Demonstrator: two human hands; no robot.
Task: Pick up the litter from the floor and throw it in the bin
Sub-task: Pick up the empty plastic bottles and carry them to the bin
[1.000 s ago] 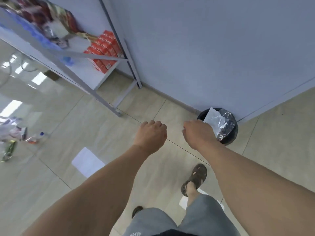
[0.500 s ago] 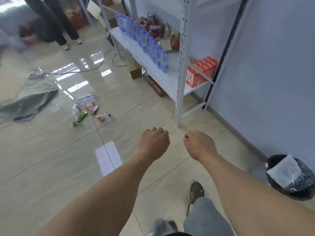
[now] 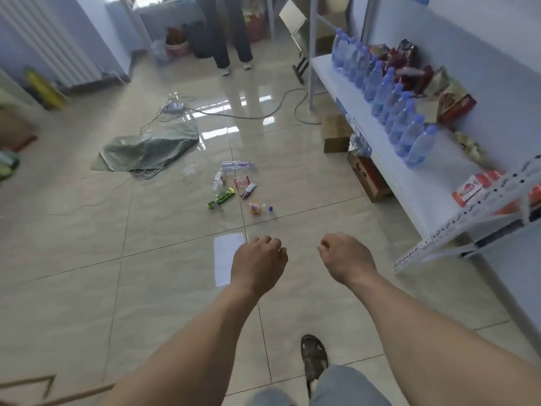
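Several pieces of litter lie together on the tiled floor ahead of me: a green wrapper (image 3: 221, 198), a clear plastic bottle (image 3: 236, 165), a red and white packet (image 3: 242, 181), a small orange bottle (image 3: 255, 208) and a blue cap (image 3: 270, 208). A white sheet (image 3: 224, 259) lies flat on the floor closer in. My left hand (image 3: 257, 265) and my right hand (image 3: 345, 259) hover side by side above the floor, short of the litter. Both hold nothing, and their fingers hang loosely curled. The bin is out of view.
A white shelf (image 3: 389, 177) with a row of water bottles (image 3: 392, 109) and snack packs runs along the right, with cardboard boxes (image 3: 364, 174) under it. A green sack (image 3: 146, 148) and a cable (image 3: 248, 115) lie beyond the litter. A person (image 3: 231, 39) stands at the back.
My view has swung left, away from the black bin by the wall and round to the room and the litter. Both hands stay in front of me, holding nothing.
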